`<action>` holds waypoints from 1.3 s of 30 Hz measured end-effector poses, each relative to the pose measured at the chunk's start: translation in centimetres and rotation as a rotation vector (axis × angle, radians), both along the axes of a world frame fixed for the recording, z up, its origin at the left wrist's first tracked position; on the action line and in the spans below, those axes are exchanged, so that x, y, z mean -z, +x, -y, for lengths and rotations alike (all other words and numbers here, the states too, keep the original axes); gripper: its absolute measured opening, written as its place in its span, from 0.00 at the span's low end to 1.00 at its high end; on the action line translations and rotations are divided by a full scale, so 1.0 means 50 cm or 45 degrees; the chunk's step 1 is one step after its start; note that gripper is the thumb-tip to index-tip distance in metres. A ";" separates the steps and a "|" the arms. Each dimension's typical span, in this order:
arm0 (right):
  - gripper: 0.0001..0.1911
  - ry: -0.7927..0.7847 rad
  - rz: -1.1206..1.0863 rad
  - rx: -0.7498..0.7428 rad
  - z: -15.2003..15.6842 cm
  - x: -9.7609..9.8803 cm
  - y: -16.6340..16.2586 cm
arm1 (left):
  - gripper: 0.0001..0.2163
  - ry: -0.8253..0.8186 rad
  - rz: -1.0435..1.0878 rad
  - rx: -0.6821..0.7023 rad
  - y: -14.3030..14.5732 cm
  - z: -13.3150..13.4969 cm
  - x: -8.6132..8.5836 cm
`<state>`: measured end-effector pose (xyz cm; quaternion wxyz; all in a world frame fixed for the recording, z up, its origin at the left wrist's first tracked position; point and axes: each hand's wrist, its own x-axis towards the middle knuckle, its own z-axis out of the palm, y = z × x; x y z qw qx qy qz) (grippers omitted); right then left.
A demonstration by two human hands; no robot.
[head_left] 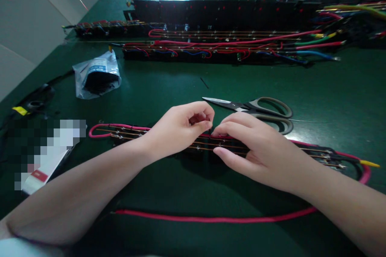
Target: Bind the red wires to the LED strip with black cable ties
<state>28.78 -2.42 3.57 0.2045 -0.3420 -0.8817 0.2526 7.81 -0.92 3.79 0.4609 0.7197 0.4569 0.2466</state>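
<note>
A long black strip [126, 136] with copper bars and a pink cable [211, 219] looped around it lies across the green table in front of me. My left hand [181, 126] rests on its middle with the fingers curled and pinched together at the tips; what they pinch is too small to name. My right hand [256, 148] lies palm down on the strip just to the right, fingers pressed together, fingertips meeting those of the left hand. A yellow-tipped wire [370, 163] pokes out at the strip's right end.
Grey-handled scissors [259, 108] lie just behind my hands. A plastic bag [96, 74] of dark small parts sits at the left. Several finished wired strips [217, 48] lie in rows at the back. A black tool with a yellow tag [30, 106] lies at the far left.
</note>
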 end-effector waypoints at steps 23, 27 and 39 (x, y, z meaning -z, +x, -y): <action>0.07 0.051 -0.004 0.006 -0.001 0.014 0.000 | 0.06 -0.078 0.015 0.077 0.004 0.002 -0.007; 0.06 0.049 0.002 0.000 -0.002 0.014 0.000 | 0.04 -0.093 -0.011 0.061 0.004 0.002 -0.006; 0.06 0.041 0.022 0.011 -0.002 0.015 -0.001 | 0.03 -0.009 -0.063 0.104 0.001 0.000 -0.007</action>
